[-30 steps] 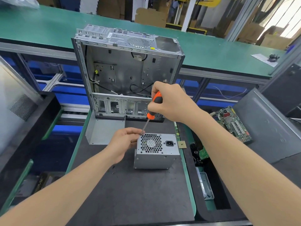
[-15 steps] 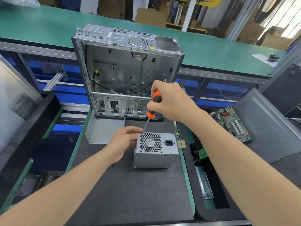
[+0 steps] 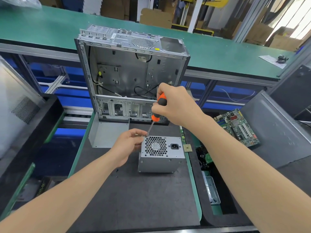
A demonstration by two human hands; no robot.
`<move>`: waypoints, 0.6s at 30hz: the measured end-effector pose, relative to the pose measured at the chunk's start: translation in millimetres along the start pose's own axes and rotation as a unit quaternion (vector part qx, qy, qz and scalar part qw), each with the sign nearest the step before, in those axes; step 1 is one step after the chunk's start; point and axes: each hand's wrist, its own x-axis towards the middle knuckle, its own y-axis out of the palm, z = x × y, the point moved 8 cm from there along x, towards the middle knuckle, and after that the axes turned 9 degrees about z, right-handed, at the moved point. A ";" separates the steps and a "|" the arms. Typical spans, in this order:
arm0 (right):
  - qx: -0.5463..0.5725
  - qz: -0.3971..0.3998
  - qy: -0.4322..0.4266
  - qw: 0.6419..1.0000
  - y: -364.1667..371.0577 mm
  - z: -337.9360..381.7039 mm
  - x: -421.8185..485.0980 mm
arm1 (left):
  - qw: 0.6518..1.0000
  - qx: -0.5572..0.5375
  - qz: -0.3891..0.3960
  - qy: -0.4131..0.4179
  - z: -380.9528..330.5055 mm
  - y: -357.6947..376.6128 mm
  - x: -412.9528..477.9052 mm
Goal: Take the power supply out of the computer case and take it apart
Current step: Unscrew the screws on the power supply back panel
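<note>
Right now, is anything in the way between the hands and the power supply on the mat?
Nothing visible. The left hand holds the power supply at its far left corner, and the right hand grips a screwdriver whose tip meets that same corner. The computer case stands behind, apart.

Of the person, only two arms come into sight. The left hand point(image 3: 129, 145) and the right hand point(image 3: 176, 106) are bare. The left forearm point(image 3: 67, 190) and the right forearm point(image 3: 252, 165) are bare as well, smooth and slender along all their visible length (down to the lower edge of view).
</note>
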 end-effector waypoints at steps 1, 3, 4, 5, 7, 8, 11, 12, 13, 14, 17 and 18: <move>0.001 0.002 0.000 1.000 0.1 -0.2 0.3 | 1.000 -0.001 0.000 0.000 0.0 -0.1 0.2; -0.001 0.011 -0.004 1.000 -0.3 -0.1 1.4 | 1.000 -0.003 -0.001 0.001 0.0 -0.6 0.5; -0.006 0.020 -0.008 1.000 0.1 1.5 2.0 | 1.000 -0.004 -0.001 0.001 0.1 -0.8 0.6; -0.019 0.029 -0.013 0.999 1.0 3.6 2.9 | 1.000 -0.003 -0.002 0.001 0.4 -0.6 0.8; -0.096 0.027 0.000 0.995 1.4 6.6 5.4 | 1.000 0.006 -0.006 -0.002 0.9 -0.4 1.8; -0.152 0.009 0.016 0.988 -0.8 7.5 7.4 | 1.000 0.011 -0.009 -0.003 0.7 -0.8 2.5; -0.208 -0.020 0.039 0.977 -5.6 14.5 17.0 | 1.000 0.002 -0.008 -0.015 -1.0 -2.0 4.1; -0.193 -0.006 0.036 0.980 -3.8 16.9 21.1 | 1.000 -0.012 -0.004 -0.021 -1.1 -1.7 4.4; -0.178 0.009 0.030 0.983 -1.1 19.1 25.2 | 0.999 -0.025 -0.001 -0.027 -1.2 -1.2 4.6; -0.168 0.019 0.025 0.985 1.2 21.3 27.9 | 0.999 -0.032 0.000 -0.031 -1.5 -0.9 4.8; -0.148 0.053 -0.006 0.988 9.4 27.0 30.0 | 0.999 -0.029 -0.011 -0.035 -2.7 -0.7 6.2; -0.136 0.071 -0.025 0.988 11.8 28.5 29.9 | 0.999 -0.029 -0.013 -0.036 -3.1 -1.0 6.5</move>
